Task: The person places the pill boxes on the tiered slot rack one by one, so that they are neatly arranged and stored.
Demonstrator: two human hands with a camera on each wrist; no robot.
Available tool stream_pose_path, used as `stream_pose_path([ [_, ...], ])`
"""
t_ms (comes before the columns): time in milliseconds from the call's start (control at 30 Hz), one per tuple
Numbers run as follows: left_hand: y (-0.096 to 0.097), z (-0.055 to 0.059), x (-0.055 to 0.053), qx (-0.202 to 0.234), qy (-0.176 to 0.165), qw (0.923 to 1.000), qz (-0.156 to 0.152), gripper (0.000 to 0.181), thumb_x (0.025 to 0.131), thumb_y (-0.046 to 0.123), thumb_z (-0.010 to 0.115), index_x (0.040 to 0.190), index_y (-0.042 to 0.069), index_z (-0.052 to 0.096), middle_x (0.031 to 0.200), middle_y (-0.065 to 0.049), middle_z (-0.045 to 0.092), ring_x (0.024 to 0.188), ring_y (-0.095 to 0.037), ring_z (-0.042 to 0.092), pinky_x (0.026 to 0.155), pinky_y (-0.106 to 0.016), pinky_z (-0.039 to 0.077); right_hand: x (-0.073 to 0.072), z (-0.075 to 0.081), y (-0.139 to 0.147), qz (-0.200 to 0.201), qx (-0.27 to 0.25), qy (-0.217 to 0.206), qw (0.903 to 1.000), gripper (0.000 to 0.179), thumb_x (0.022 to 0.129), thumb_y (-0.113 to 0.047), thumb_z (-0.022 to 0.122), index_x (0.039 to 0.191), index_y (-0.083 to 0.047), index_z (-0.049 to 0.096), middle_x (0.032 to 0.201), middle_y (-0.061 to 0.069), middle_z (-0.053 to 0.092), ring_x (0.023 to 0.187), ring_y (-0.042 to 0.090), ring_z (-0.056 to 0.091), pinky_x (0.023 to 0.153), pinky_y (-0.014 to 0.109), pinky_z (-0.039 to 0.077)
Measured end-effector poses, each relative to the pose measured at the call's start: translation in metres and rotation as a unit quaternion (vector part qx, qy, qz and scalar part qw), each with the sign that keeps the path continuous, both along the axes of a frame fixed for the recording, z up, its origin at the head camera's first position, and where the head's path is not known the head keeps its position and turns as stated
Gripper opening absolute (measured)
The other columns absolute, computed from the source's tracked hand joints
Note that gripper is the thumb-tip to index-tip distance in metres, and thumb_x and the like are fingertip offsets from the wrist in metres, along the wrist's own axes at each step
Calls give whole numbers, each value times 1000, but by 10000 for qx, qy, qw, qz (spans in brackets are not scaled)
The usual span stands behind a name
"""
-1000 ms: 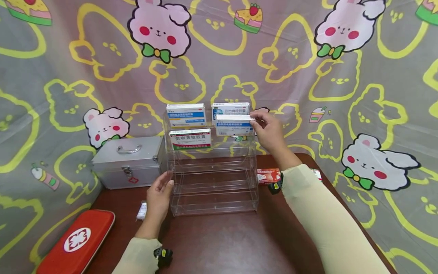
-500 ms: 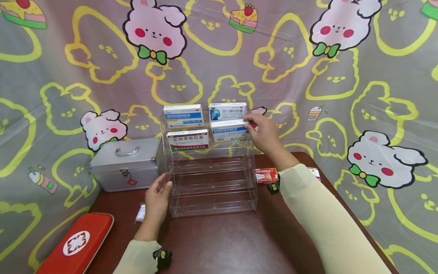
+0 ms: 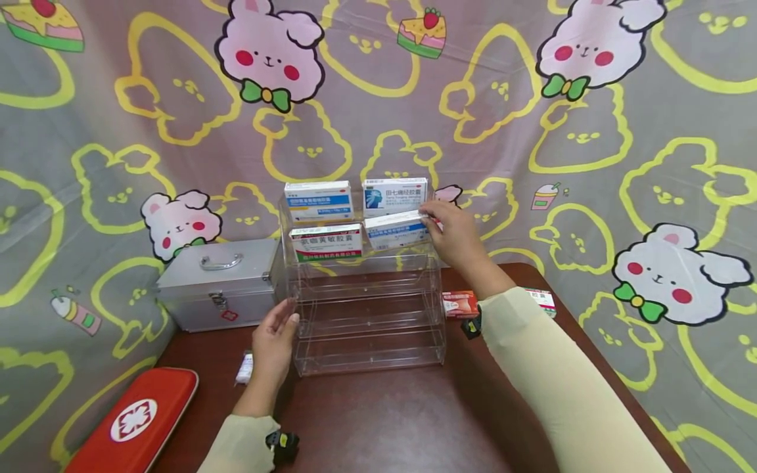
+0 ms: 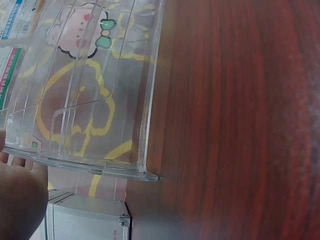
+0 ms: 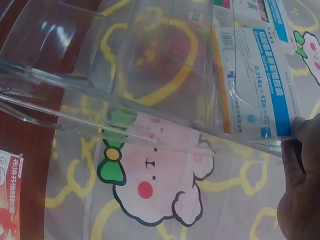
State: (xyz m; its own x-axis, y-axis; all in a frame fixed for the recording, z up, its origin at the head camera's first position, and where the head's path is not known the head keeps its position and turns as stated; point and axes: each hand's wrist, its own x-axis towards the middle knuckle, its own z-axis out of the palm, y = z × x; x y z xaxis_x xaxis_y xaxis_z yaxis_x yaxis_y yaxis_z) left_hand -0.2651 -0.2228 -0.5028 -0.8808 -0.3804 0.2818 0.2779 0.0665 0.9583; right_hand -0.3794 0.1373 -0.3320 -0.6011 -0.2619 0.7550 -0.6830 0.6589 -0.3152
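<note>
A clear acrylic tiered display rack (image 3: 368, 322) stands on the table. My left hand (image 3: 273, 338) holds its left side edge; the left wrist view shows the fingertips (image 4: 37, 170) at the side panel. My right hand (image 3: 458, 240) pinches the right end of a white and blue medicine box (image 3: 395, 231), tilted in the second tier from the top. In the right wrist view, this medicine box (image 5: 255, 85) sits behind the tier's clear front lip. Left of it is a red and green medicine box (image 3: 327, 244). Two more medicine boxes, one blue-striped (image 3: 318, 202) and one with a head picture (image 3: 395, 196), fill the top tier.
A silver metal case (image 3: 219, 286) stands left of the rack, with a red first-aid pouch (image 3: 133, 420) nearer me. A small white packet (image 3: 244, 368) lies by my left forearm. An orange-red box (image 3: 459, 303) and a white box (image 3: 541, 301) lie at the right.
My right hand has lowered the white and blue medicine box into the second tier, uncovering more of the box behind. Its right end now tilts up. The left hand stays at the rack.
</note>
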Motion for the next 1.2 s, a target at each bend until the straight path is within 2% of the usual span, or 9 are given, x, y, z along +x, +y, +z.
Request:
stream_pose_path([
  [133,-1,-2,0,22,-4,10000,57,47,106,-1,66,152,-7,57,156,-28,59,129,0,61,104,-5,50,-1,-2,-4,-84,230,-55,9997,22,106,-8,69,124,1,76,133,18,76,132,38,66,117,52,53],
  [267,-2,-4,0,79,-6,9999,67,46,106,-2,66,151,-6,58,156,-28,59,128,2,61,105,-5,50,-2,-7,-7,-26,554,143,9984,19,106,-7,67,121,2,74,129,18,76,127,39,68,113,53,55],
  [600,-2,-5,-2,70,67,10000,17,46,106,-2,65,151,-7,57,155,-27,60,125,6,61,106,-6,50,-2,-18,-10,-54,637,546,9965,20,105,-4,67,122,3,75,128,19,76,122,38,68,111,49,57],
  [867,-2,-5,-1,19,-53,10000,25,46,107,0,66,152,-6,57,157,-25,60,140,-15,60,106,-6,50,0,-23,-4,104,93,416,9990,23,102,-5,73,123,4,76,124,21,77,119,39,70,109,52,57],
  [933,-1,-5,0,40,-81,10000,13,46,107,0,65,152,-5,58,157,-25,60,141,-16,60,106,-6,49,3,-25,2,176,-312,280,9990,24,100,-6,77,122,3,76,119,21,78,112,39,72,103,53,60],
  [1000,0,-4,0,69,-104,9999,-19,46,107,0,65,153,-5,57,157,-24,60,143,-20,59,107,-6,49,8,-28,13,159,-821,-31,9965,26,97,-9,81,121,0,77,113,19,80,102,33,75,95,42,62],
  [1100,1,-3,-1,107,-88,9999,-74,47,107,0,65,153,-4,57,157,-24,59,142,-18,59,109,-7,49,11,-38,38,301,-1633,-758,9832,30,97,-13,82,124,-1,77,116,19,80,99,21,75,90,25,61],
  [1167,1,-2,-1,100,-60,9999,-81,47,107,0,65,153,-5,57,157,-25,59,142,-18,59,108,-7,49,11,-48,59,238,-1872,-1327,9730,35,100,-19,81,129,-1,75,122,20,78,104,14,72,92,17,57],
  [1200,0,-2,-2,92,-39,9999,-77,47,107,0,65,153,-5,57,157,-26,59,140,-15,60,108,-7,49,9,-55,69,240,-1895,-1612,9683,38,101,-21,80,132,-1,73,127,22,76,108,14,70,95,20,58],
])
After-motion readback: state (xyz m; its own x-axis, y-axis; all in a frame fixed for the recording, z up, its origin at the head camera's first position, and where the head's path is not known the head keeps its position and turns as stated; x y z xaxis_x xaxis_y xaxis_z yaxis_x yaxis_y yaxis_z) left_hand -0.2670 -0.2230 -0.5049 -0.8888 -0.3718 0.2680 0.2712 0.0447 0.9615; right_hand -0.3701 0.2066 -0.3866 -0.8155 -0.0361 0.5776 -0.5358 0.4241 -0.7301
